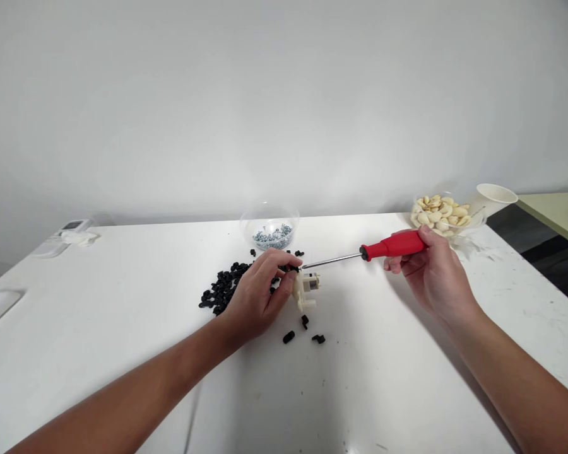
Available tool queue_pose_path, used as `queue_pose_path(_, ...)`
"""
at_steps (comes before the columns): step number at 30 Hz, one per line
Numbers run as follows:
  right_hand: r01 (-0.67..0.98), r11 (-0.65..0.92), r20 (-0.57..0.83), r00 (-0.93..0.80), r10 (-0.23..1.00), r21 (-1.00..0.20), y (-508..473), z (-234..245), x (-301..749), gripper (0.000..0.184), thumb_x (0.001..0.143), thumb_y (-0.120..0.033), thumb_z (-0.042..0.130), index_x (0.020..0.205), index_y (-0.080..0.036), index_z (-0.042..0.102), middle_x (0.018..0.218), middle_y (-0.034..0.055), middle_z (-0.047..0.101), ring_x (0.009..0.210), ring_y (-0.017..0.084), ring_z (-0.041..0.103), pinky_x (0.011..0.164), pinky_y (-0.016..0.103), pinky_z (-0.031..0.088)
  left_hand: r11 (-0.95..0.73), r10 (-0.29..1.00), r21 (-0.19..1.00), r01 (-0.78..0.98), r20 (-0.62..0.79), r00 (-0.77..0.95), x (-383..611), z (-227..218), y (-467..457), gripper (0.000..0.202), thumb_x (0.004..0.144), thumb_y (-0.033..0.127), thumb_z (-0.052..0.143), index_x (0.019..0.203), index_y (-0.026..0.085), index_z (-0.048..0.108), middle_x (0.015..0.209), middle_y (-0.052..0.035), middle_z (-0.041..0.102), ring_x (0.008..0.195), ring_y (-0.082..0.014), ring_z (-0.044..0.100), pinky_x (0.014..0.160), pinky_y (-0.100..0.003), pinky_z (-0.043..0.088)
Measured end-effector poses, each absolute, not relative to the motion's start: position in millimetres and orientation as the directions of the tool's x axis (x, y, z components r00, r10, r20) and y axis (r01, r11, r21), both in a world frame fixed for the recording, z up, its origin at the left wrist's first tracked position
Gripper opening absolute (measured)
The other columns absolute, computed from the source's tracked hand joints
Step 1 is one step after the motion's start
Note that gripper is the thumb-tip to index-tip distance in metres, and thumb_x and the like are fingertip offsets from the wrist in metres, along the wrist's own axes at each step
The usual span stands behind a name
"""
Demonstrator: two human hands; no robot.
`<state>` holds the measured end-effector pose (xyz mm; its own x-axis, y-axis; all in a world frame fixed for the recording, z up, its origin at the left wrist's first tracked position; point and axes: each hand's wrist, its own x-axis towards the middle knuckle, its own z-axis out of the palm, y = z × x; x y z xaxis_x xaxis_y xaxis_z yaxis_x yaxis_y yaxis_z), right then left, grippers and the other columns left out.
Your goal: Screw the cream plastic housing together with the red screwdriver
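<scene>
My right hand point(433, 271) is closed around the red handle of a screwdriver point(392, 245), whose metal shaft points left. The tip reaches a small black piece point(294, 268) at the fingertips of my left hand point(260, 293). That hand is closed on a cream plastic part with a small motor point(303, 293), held just above or on the table; which of these I cannot tell. Behind and left of my left hand lies a pile of small black plastic pieces point(220, 289). Several more black pieces point(288, 337) lie loose in front of the cream part.
A clear bowl of small screws point(272, 236) stands at the back middle of the white table point(123, 315). At the back right are a clear bowl of pale nut-like pieces point(440, 214) and a white paper cup point(495, 198). A white device point(64, 238) lies far left.
</scene>
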<state>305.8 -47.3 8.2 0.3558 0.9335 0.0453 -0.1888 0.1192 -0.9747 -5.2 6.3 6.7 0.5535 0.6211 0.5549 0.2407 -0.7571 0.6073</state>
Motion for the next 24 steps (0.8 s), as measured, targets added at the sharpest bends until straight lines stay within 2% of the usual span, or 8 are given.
queue_pose_path(13,-0.173,0.133,0.065,0.351,0.934,-0.976,-47.0,8.6,305.3,0.047,0.106,-0.044,0.049,0.079,-0.018,0.078,0.059,0.0069,0.067,0.063,0.022,0.061,0.068,0.036,0.047,-0.732,0.649,0.633,0.254,0.532,0.544,-5.8,6.7,5.8,0.026,0.103,0.008,0.051,0.124,0.021,0.06,0.115,-0.0063,0.064,0.104,-0.0169,0.064,0.083,-0.03,0.062)
queue_pose_path(17,-0.172,0.14,0.073,0.345,0.936,-0.975,-47.1,9.1,304.1,0.046,0.106,-0.045,0.048,0.083,-0.017,0.078,0.058,0.0067,0.067,0.063,0.021,0.061,0.069,0.036,0.048,-0.726,0.657,0.635,0.266,0.525,0.54,-5.4,6.8,5.3,0.026,0.103,0.009,0.05,0.124,0.021,0.06,0.115,-0.0067,0.064,0.104,-0.0174,0.064,0.083,-0.031,0.062)
queue_pose_path(21,-0.198,0.144,0.068,0.348,0.935,-0.97,-47.7,9.0,303.2,0.038,0.104,-0.04,0.048,0.091,-0.019,0.076,0.06,0.0057,0.068,0.067,0.023,0.065,0.07,0.035,0.051,-0.711,0.677,0.641,0.29,0.511,0.529,-5.2,7.0,5.1,0.025,0.104,0.01,0.049,0.123,0.022,0.06,0.114,-0.0071,0.065,0.103,-0.0182,0.064,0.08,-0.031,0.061)
queue_pose_path(24,-0.231,0.172,0.083,0.348,0.934,-0.958,-47.6,8.7,303.4,0.025,0.099,-0.034,0.052,0.095,-0.02,0.072,0.07,0.005,0.072,0.068,0.023,0.069,0.073,0.037,0.055,-0.69,0.699,0.653,0.313,0.489,0.521,-5.3,7.4,5.3,0.023,0.106,0.013,0.048,0.122,0.022,0.061,0.114,-0.0074,0.065,0.101,-0.0187,0.064,0.08,-0.032,0.06)
